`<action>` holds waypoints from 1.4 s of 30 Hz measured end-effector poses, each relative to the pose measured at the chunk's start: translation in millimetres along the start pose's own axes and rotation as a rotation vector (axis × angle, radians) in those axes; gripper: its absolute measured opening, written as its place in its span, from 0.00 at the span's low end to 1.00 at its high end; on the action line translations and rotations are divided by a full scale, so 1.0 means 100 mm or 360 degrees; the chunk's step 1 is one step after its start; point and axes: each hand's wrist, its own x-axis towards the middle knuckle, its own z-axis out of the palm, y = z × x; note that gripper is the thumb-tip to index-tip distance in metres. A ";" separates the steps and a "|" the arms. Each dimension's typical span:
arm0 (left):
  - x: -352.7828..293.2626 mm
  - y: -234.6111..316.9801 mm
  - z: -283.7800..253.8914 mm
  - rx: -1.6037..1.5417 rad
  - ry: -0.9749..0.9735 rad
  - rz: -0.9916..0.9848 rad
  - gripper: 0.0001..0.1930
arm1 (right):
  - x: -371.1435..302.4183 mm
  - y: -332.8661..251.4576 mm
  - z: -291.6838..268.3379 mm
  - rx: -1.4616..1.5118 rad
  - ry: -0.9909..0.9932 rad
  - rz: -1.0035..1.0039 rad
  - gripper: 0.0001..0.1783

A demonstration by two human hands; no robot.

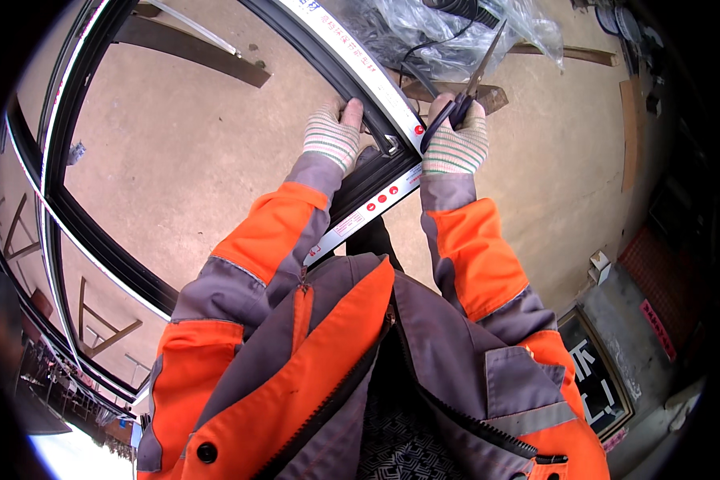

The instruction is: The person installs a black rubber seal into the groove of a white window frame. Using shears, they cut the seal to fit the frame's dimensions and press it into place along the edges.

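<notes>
Orange/grey jacket point(312, 352) fills lower ctr. Scissors point(475, 80) upper ctr-right, long axis steep, tips up-right; R hand point(456, 142) closed round lower end. L hand point(332, 136) by black/white frame point(386, 90) corner, can't tell if gripping.

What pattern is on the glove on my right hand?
The right glove is whitish with thin green and pinkish stripes, best seen in the head view.

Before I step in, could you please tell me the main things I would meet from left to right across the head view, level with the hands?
Frame's left bar, left hand, frame corner, right hand, brown strip.
</notes>
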 end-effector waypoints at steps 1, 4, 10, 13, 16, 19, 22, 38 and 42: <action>0.01 -0.01 0.01 0.0009 0.0009 0.0012 0.15 | 0.01 0.01 0.00 0.0015 -0.0003 0.0001 0.12; 0.01 -0.01 0.02 -0.0009 0.0004 0.0015 0.15 | 0.04 0.08 0.01 0.0016 -0.0003 0.0006 0.12; -0.10 0.02 -0.01 -0.0080 -0.0206 0.0018 0.15 | 0.03 0.02 0.00 -0.0069 -0.0002 0.0018 0.13; -0.12 0.07 0.01 -0.0004 -0.0179 -0.0154 0.15 | 0.03 0.05 0.01 -0.0036 0.0018 -0.0010 0.13; -0.14 0.07 0.03 -0.0152 -0.0157 -0.0168 0.16 | 0.05 0.11 0.02 0.0028 0.0012 -0.0009 0.14; -0.13 0.06 0.04 -0.0242 -0.0160 -0.0187 0.16 | 0.05 0.12 0.02 0.0031 0.0000 -0.0004 0.14; -0.12 -0.02 0.03 -0.0507 -0.0208 -0.0217 0.16 | 0.04 0.10 0.02 0.0027 0.0014 -0.0008 0.14; -0.24 0.04 0.05 0.0121 -0.0229 -0.0118 0.18 | 0.06 0.14 0.02 0.0037 0.0003 -0.0032 0.14; -0.22 0.03 0.03 0.0058 -0.0277 -0.0095 0.18 | 0.06 0.16 0.02 0.0022 0.0011 -0.0039 0.14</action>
